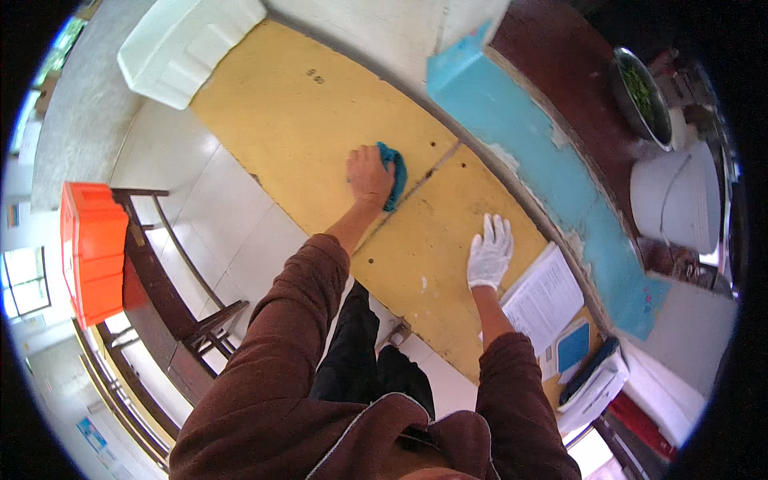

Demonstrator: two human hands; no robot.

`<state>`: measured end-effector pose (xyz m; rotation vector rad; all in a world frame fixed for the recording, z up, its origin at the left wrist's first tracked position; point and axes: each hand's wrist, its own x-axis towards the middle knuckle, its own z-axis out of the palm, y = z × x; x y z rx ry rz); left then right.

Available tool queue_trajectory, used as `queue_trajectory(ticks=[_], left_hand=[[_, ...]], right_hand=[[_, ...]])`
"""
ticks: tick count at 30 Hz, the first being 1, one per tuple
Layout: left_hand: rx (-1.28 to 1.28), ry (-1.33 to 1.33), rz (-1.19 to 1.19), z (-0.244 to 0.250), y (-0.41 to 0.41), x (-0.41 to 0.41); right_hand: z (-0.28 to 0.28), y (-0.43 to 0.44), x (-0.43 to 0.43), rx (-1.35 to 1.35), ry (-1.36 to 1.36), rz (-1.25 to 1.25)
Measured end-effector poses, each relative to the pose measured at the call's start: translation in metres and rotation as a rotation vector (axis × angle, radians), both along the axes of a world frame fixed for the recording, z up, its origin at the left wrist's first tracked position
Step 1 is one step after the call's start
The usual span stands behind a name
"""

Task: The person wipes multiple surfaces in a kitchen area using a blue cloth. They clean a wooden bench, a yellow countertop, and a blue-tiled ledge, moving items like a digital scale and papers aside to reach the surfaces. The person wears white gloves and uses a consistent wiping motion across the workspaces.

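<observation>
My bare left hand (367, 177) lies on a teal cloth (396, 180), pressed down on the yellow tabletop (288, 114) just left of the seam between two boards. Part of the cloth is hidden under the palm. My right hand (491, 252) wears a white glove and rests palm down on the same top, nothing in it, fingers slightly spread. Beside the glove, to its right, are printed sheets of paper (546, 294).
A white tub (186, 51) stands at the top left end. An orange plastic crate (93, 252) sits on a dark wooden bench (162, 288). Beyond the blue ledge (540, 150) are a metal bowl of green leaves (642, 96) and a white bucket (675, 198).
</observation>
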<state>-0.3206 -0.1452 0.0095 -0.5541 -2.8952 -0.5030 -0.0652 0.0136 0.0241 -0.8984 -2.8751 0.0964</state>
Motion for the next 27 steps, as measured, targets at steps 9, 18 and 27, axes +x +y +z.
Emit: queue_trajectory(ticks=[9,18,27], left_hand=[[0.123,0.083,-0.165,-0.009,0.07,-0.047],[0.158,-0.063,-0.338,-0.018,-0.001,-0.036],[-0.073,0.04,-0.08,0.012,-0.185,-0.057]], right_hand=[[-0.008,0.001,0.0,-0.046,0.055,0.018],[-0.011,0.001,0.001,-0.046,0.078,0.05],[-0.016,0.003,-0.003,-0.016,0.104,0.065]])
